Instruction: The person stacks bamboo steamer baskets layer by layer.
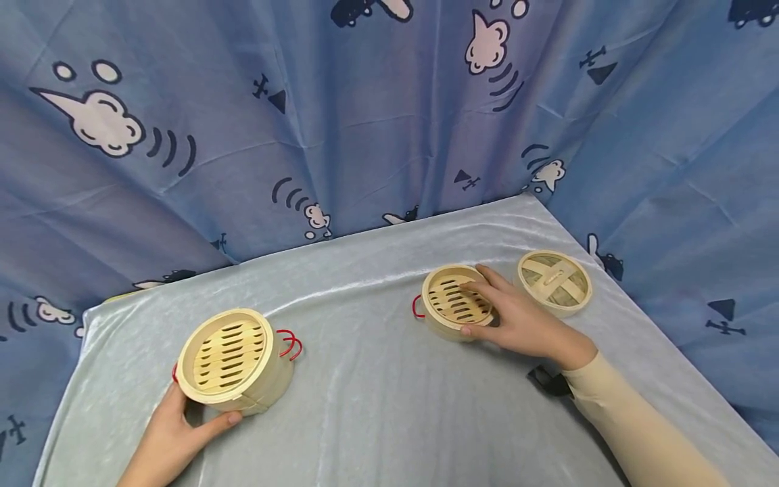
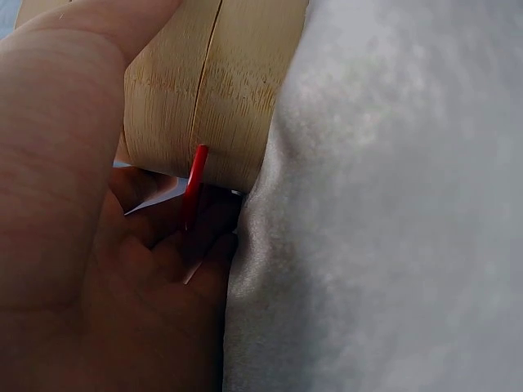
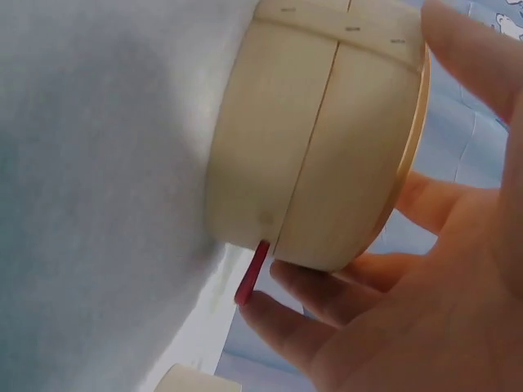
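Observation:
On the left of the head view stands a larger bamboo steamer [image 1: 263,387] with slats across its inside and red loop handles; two loops at its right side suggest stacked tiers. My left hand [image 1: 172,430] grips its near left side, thumb along the front wall. In the left wrist view its bamboo wall [image 2: 233,106] and a red handle [image 2: 194,184] show close to the fingers. Right of the middle sits a smaller bamboo steamer basket [image 1: 447,327]. My right hand [image 1: 520,316] spans this basket, thumb at the near rim; several fingers reach round its wall in the right wrist view.
A round bamboo lid [image 1: 555,306] with a crossed-strip top lies right of the small basket, just beyond the right hand. Pale velvety cloth [image 1: 365,379] covers the table. Blue patterned curtains [image 1: 365,122] rise along its back and right edges.

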